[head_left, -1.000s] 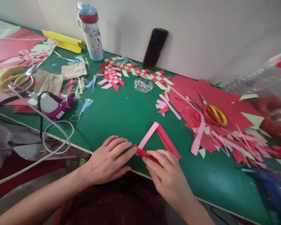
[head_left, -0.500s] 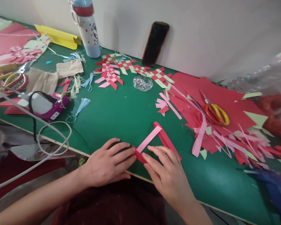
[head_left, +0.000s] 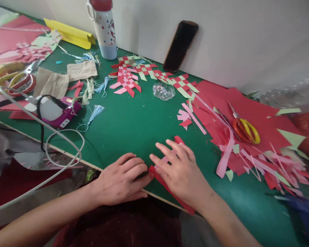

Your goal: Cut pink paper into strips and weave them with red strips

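My left hand (head_left: 127,178) rests palm down at the table's front edge, fingers slightly bent and the thumb apart. Its index fingertip touches the left end of a folded red paper strip (head_left: 181,201), which slants down to the right past the table edge. Over the strips, my right hand (head_left: 181,173) is open with fingers spread. Beneath its fingers lies a pink paper strip (head_left: 167,159), mostly covered. Another red strip end (head_left: 179,139) shows just beyond the right hand; how the strips join is hidden.
On the green table (head_left: 123,127) stand a bottle (head_left: 106,34) and a dish of small beads (head_left: 164,91). Woven paper fish (head_left: 126,84) lie behind. Scissors (head_left: 245,130) sit on red paper at right among scraps. A phone (head_left: 180,46) leans on the wall; a cable (head_left: 74,137) loops at left.
My right hand has moved up over the pink strip, its fingers spreading. A red strip now extends down to the right under it. The left hand stays at the strip's end. The view shifted slightly.
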The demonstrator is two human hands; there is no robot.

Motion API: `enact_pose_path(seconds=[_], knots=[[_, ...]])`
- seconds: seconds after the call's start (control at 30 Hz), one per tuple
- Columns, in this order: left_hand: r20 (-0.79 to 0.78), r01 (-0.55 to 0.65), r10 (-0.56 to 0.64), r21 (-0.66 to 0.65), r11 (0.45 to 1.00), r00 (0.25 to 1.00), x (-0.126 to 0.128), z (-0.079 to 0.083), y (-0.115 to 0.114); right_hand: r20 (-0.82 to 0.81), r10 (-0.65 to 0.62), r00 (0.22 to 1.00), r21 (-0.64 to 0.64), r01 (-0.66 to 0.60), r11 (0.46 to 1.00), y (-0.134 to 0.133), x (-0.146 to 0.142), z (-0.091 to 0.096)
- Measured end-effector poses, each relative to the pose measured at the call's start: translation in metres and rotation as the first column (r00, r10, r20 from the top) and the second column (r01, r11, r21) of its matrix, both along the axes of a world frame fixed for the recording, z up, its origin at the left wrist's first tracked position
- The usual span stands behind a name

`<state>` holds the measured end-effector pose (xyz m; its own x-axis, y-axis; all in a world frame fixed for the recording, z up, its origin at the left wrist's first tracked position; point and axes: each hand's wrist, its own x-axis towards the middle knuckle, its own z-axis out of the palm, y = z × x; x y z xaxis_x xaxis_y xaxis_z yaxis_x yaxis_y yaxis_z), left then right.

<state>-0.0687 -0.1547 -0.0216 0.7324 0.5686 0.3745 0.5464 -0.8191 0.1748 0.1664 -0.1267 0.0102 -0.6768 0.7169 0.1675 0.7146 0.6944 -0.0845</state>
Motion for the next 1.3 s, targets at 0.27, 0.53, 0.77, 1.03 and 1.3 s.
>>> enact_pose_path(seconds=[0.27,0.53,0.77,1.03,1.3], knots=[[0.017,0.038,-0.038,0.034,0.999,0.999,-0.002,-0.006,0.000,0.094,-0.211,0.973,0.224,0.186,0.957,0.034,0.034,-0.006],[0.002,0.034,-0.034,0.013,0.999,0.999,-0.001,-0.007,-0.003,-0.116,-0.068,0.991,0.058,0.075,0.995,-0.023,0.026,0.007],[-0.067,0.040,-0.048,-0.125,0.991,0.997,0.004,0.008,0.004,-0.138,-0.084,0.987,0.029,0.089,0.996,-0.071,0.011,-0.016],[-0.111,0.062,-0.091,-0.240,0.969,0.990,0.004,0.017,0.018,-0.169,-0.086,0.982,0.036,0.093,0.995,-0.072,0.019,-0.019],[-0.142,0.137,-0.172,-0.229,0.964,0.975,0.001,0.017,0.022,-0.162,-0.091,0.983,0.039,0.098,0.994,-0.075,0.021,-0.021]])
